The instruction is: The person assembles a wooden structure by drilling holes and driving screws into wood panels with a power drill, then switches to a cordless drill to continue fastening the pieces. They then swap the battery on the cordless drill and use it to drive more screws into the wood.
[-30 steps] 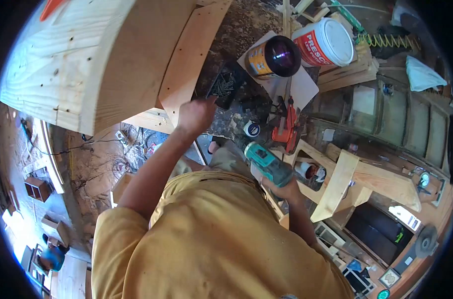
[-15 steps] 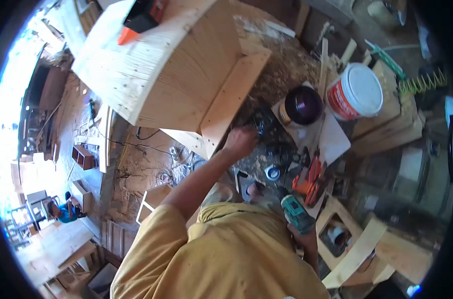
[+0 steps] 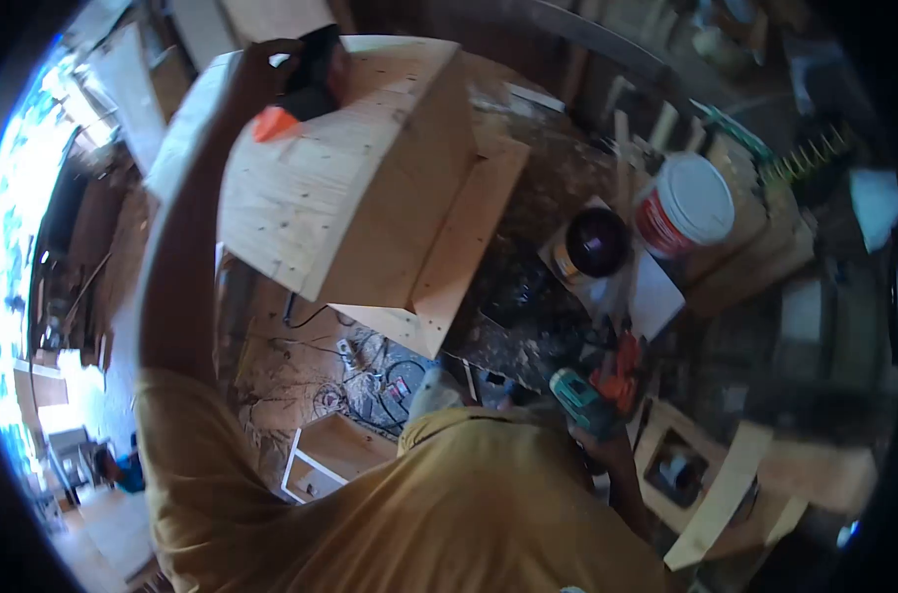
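Note:
My left arm reaches up the left side, and my left hand (image 3: pixel 274 49) is at the edge of a black and orange object (image 3: pixel 316 84) on top of a wooden box (image 3: pixel 301 188). Its fingers are dark and blurred, so their grip is unclear. Low on the right, my right hand (image 3: pixel 604 447) is closed around a green drill (image 3: pixel 579 397), beside my shirt. A red-orange tool (image 3: pixel 619 374) lies just past the drill. The wooden box has an open side with a ledge facing the dark workbench (image 3: pixel 508 341).
A white and red bucket (image 3: pixel 691 203) and a dark purple round container (image 3: pixel 597 242) stand at the right. Below them is a wooden frame with a round opening (image 3: pixel 678 469). Cables and shavings cover the floor (image 3: pixel 360 366). Another person (image 3: pixel 128 472) is at the far left.
My left hand has gone from the workbench beside the box up to the black and orange object. The drill remains in my right hand. The whole view has shifted.

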The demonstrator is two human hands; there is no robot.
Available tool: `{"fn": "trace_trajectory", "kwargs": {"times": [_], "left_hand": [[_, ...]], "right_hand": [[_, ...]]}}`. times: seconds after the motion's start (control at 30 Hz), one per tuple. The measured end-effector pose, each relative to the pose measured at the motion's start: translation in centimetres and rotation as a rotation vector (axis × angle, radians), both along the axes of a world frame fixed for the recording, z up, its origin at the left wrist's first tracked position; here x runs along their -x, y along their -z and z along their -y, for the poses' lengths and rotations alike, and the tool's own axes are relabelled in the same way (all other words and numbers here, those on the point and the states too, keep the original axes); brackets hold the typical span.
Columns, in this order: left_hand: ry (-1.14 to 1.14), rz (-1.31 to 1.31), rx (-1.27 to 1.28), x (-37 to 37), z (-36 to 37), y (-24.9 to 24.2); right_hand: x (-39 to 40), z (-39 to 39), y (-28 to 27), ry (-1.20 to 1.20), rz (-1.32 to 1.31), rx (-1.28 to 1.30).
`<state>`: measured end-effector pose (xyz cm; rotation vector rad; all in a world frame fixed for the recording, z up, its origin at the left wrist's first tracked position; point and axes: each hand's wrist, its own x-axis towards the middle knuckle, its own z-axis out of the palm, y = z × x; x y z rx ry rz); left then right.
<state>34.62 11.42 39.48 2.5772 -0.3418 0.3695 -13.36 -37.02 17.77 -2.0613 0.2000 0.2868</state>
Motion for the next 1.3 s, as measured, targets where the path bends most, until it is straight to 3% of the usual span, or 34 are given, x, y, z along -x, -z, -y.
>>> {"fn": "trace_trajectory", "kwargs": {"times": [0.03, 0.1, 0.13, 0.17, 0.23, 0.27, 0.33, 0.6, 0.63, 0.77, 0.87, 0.93, 1.07, 1.13, 1.3], "left_hand": [[0.052, 0.040, -0.121, -0.2, 1.6, -0.8], [0.282, 0.042, -0.421, -8.0, -1.3, 1.9], [0.141, -0.126, -0.612, -7.1, 0.7, 1.0], [0.117, -0.170, -0.437, -9.4, -0.1, 2.8], [0.124, -0.098, -0.518, -12.5, -1.2, 4.9], [0.161, 0.030, -0.768, -10.0, 0.7, 3.1], [0.136, -0.176, -0.589, -9.0, 2.4, 1.7], [0.223, 0.059, -0.660, -11.1, 0.4, 1.9], [0.239, -0.023, -0.645, -10.9, 0.6, 1.9], [0.339, 0.064, -0.680, -11.7, -1.0, 2.0], [0.261, 0.165, -0.913, -10.6, -0.2, 1.3], [0.395, 0.122, -0.863, -8.3, 0.4, -1.1], [0.213, -0.141, -0.058, -7.4, -1.3, -1.1], [0.164, -0.308, 0.279, -3.7, -0.3, -2.4], [0.197, -0.418, 0.620, 1.6, -0.5, -2.3]], "right_hand": [[-0.3, -1.1, -1.2, 0.025, -0.065, -0.011], [-1.1, -3.4, -3.7, 0.091, -0.159, -0.033], [-1.4, -4.6, -5.3, 0.116, -0.200, -0.045], [-1.4, -5.3, -6.1, 0.133, -0.234, -0.060], [0.4, -6.4, -4.9, 0.257, -0.091, -0.171], [1.0, -6.7, -4.2, 0.274, -0.066, -0.194], [1.7, -6.8, -2.8, 0.263, -0.066, -0.205], [0.1, -6.7, -6.5, 0.316, -0.135, -0.025], [0.1, -6.5, -6.4, 0.319, -0.137, -0.043], [3.6, -5.3, -0.3, 0.355, -0.101, 0.130], [1.5, -5.4, -2.8, 0.364, -0.203, -0.106], [1.3, -5.2, -2.7, 0.360, -0.225, -0.171], [0.6, -5.1, -3.2, 0.360, -0.276, -0.098], [2.9, -3.1, 2.0, 0.306, -0.181, -0.058], [1.0, -2.4, 2.0, 0.218, -0.195, -0.091]]}}
